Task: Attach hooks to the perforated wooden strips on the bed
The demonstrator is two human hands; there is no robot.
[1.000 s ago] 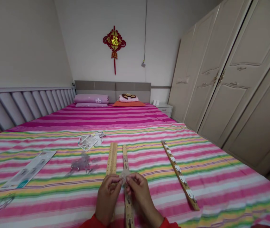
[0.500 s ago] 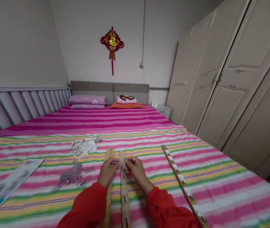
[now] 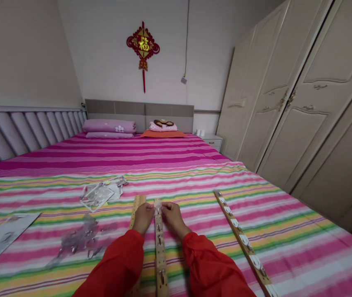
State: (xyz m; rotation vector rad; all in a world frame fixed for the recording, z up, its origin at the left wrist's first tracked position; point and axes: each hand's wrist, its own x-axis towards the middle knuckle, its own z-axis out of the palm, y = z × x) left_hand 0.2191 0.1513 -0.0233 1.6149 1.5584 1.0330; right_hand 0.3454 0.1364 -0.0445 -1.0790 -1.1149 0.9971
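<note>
A small clear square piece with a metal hook [image 3: 157, 207] lies against the far end of the middle perforated wooden strip [image 3: 161, 262]. My left hand [image 3: 144, 217] pinches its left edge, and my right hand [image 3: 172, 216] pinches the right edge. More metal hooks sit in a row down the same strip, nearer to me. A second perforated strip [image 3: 138, 201] runs beside it, partly under my left hand and sleeve. On the left, a loose heap of clear hook pieces [image 3: 83, 238] lies on the striped sheet.
Further right lies a wooden strip [image 3: 235, 227] carrying white pieces with hooks. Flat clear packaging [image 3: 101, 194] is beyond the heap, and a long white package [image 3: 4, 237] at the far left. Pillows [image 3: 110, 127] rest by the headboard; a wardrobe [image 3: 287, 123] stands right.
Both hands have brought the clear hook piece down onto the far end of the middle strip. The view has shifted slightly, and the wooden strips otherwise lie much as before.
</note>
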